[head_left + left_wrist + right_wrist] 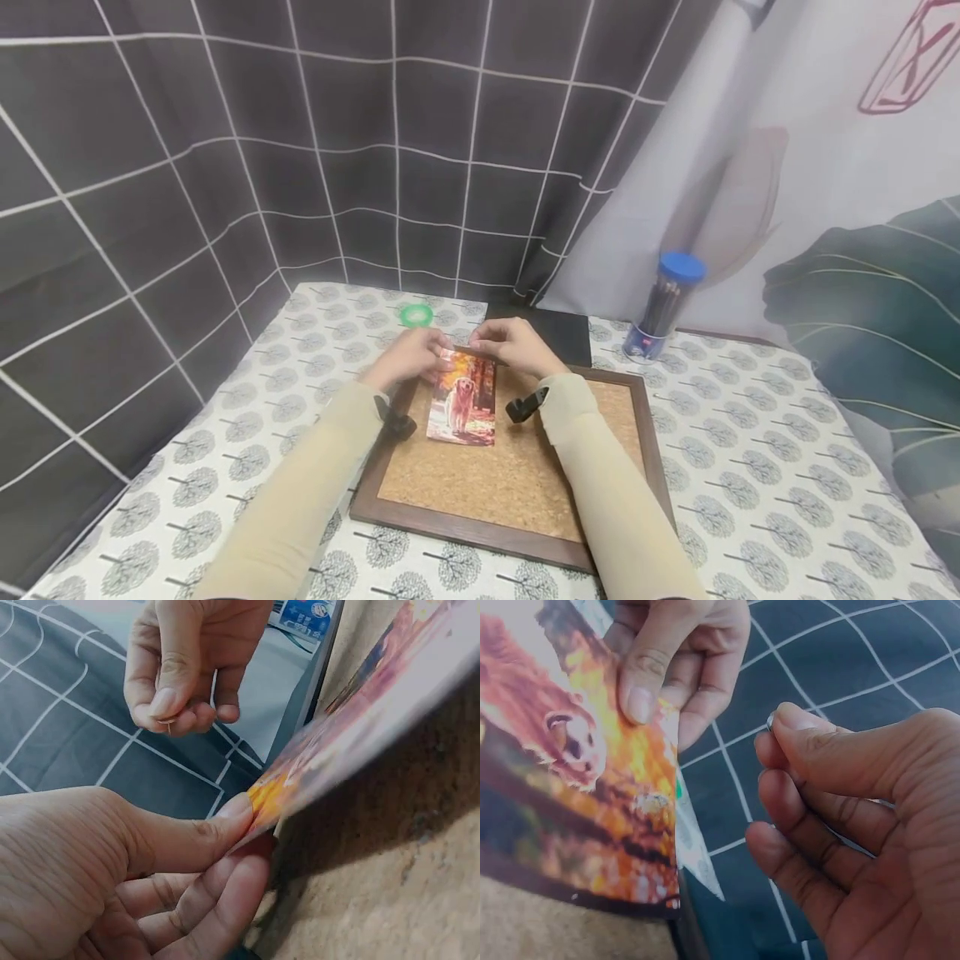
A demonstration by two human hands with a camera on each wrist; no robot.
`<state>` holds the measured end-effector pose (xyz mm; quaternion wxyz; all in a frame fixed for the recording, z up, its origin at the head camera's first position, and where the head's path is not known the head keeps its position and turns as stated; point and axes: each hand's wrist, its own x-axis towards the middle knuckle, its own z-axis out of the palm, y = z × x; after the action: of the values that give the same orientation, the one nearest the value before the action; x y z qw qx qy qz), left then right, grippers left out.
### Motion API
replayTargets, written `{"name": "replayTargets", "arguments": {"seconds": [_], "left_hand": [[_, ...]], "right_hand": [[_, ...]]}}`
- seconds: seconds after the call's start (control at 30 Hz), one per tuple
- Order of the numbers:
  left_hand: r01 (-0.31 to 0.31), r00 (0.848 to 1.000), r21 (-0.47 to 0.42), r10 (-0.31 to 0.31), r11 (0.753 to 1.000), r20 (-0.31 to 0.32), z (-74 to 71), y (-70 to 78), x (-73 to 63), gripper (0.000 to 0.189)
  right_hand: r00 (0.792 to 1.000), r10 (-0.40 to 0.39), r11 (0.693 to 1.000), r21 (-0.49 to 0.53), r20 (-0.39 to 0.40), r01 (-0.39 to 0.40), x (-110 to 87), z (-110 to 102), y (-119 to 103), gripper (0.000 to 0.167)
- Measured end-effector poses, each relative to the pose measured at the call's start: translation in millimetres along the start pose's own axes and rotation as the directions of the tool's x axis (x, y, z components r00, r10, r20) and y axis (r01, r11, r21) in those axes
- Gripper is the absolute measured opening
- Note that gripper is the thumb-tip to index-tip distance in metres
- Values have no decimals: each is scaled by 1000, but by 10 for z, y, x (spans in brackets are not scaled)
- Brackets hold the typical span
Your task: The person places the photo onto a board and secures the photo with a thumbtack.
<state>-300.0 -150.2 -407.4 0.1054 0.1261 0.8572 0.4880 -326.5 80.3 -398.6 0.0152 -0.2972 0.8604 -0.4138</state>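
Observation:
A photo print of a golden-coloured dog (461, 404) lies over the upper left part of a wood-framed cork board (517, 492). My left hand (411, 357) pinches the photo's top left corner between thumb and fingers. In the left wrist view the print (330, 761) stands tilted up off the cork. Close to the photo's top right corner is my right hand (517, 343), apart from the print. Between its thumb and index finger it pinches a small metal thumbtack (169, 723), whose pin points down in the left wrist view. The fingertips partly hide the tack's head (771, 720).
A green ring like a tape roll (416, 315) lies behind the left hand. Beyond the board is a flat black item (558, 333). A clear jar with a blue lid (663, 308) holds dark sticks at the back right. A tree-print cloth (300, 367) covers the table.

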Motion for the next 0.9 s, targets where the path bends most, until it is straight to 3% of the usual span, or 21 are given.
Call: {"name": "replayTargets", "arguments": {"seconds": [0.17,0.27,0.4,0.7,0.9], "left_hand": [[-7,1000,37,8,999,-7,34,-3,29,29],[-36,999,109,38,993,-11,46,-12,52,27],[-65,997,233,71,970,-18,55,-39,81,26],[-80,994,365,101,928,-38,87,-41,76,26],[-66,995,381,88,922,-41,108,-61,73,27]], "right_hand": [[999,44,999,22,0,-44,-25,50,82,7],[999,37,999,11,11,-37,-25,94,162,8],[999,24,999,-35,45,-23,-20,162,263,7],[997,27,997,-77,71,-22,-25,259,321,9],[997,14,996,-90,76,-7,-25,285,359,10]]}}
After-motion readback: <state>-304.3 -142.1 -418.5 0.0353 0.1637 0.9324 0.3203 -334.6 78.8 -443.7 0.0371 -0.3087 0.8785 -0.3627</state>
